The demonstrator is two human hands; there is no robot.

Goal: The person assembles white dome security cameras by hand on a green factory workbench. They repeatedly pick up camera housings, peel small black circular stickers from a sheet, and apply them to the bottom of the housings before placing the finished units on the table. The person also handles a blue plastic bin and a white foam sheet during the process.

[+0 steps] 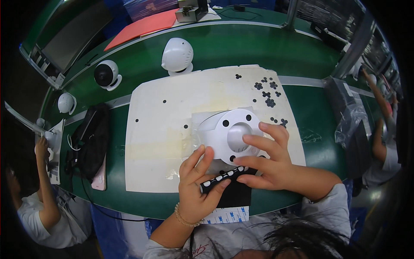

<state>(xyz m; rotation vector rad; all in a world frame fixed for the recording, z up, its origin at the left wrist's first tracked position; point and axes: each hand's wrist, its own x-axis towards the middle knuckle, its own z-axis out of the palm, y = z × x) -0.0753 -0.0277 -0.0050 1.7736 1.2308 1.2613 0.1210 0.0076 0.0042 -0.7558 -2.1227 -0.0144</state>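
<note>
The left hand (195,183) pinches the strip (222,177); the right hand (276,166), fingers spread, lies over the base (219,140) just beyond that grip — best steady it and press each pad (225,123) flat, evenly.

The tabletop (319,103) is green, and pale strips (302,80) run across it from left to right. On the right side, a grey post (355,43) stands at a slant in this view. At the far left, there is a dark panel (79,32). Beyond the far edge, a blue container (151,8) is partly visible. At the near right, the grey floor (377,203) carries one bright patch of light.
</note>
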